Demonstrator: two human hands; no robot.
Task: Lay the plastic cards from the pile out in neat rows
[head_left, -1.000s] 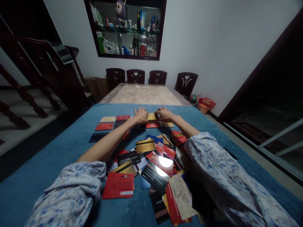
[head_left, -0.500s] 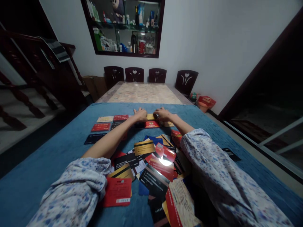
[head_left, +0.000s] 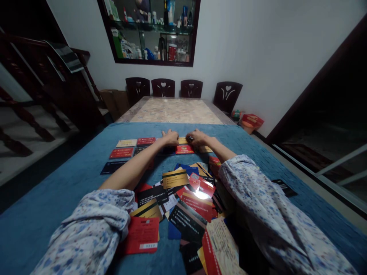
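A gold card (head_left: 182, 140) lies flat in the far row, between my two hands. My left hand (head_left: 171, 138) is at its left end, fingers curled down and one digit sticking out. At its right end is my right hand (head_left: 197, 137), fingers bent and pressed together, with a small dark spot at the fingertips that I cannot make out. Just below the gold card lies a red card (head_left: 184, 149). A tan card (head_left: 205, 149) shows partly under my right hand. To the left, more cards form rows, among them a cream card (head_left: 126, 143) and a red card (head_left: 120, 153).
A loose heap of overlapping cards (head_left: 187, 219) spreads between my forearms on the blue cloth (head_left: 71, 191). One black card (head_left: 283, 187) lies apart at right. Beyond the cloth is the bare tabletop (head_left: 174, 110), with chairs (head_left: 163, 88) behind it.
The view has shifted slightly. Both hands stay at the ends of the gold card, with hardly any visible movement. The cards keep their layout.
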